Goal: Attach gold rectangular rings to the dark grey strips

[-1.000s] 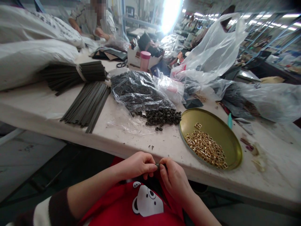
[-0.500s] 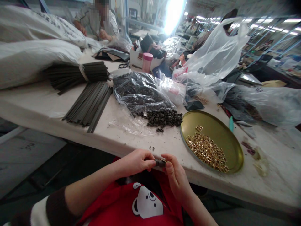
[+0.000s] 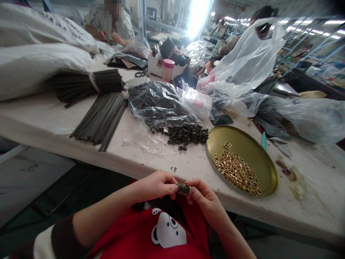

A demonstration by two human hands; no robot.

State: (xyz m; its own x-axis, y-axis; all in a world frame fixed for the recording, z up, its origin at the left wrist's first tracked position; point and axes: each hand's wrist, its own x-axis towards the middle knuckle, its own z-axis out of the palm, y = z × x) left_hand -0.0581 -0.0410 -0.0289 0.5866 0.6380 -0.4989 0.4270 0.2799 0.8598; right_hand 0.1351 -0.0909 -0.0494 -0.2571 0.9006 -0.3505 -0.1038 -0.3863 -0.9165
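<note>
Just off the table's front edge, my left hand (image 3: 165,186) pinches one end of a short dark strap (image 3: 180,187). A gold buckle (image 3: 189,190) sits at the strap's other end, and my right hand (image 3: 201,194) grips it between thumb and fingers. A dark loop appears to lie around the strap near the buckle, though the detail is small. Gold buckles (image 3: 237,172) like it are heaped in a round gold tray (image 3: 265,162) to the right. Small dark loops (image 3: 188,135) spill from a clear plastic bag (image 3: 164,102) beyond my hands.
Loose dark strips (image 3: 101,120) and a banded bundle of strips (image 3: 107,81) lie at the left, beside white sacks (image 3: 45,61). Behind stand a pink-lidded jar (image 3: 168,70) and a clear plastic bag with handles (image 3: 242,64). A person (image 3: 113,28) works across the table.
My right-hand fingers have closed from a looser hold onto the gold buckle, which now shows more plainly. My left hand keeps its pinch on the strap, almost in place.
</note>
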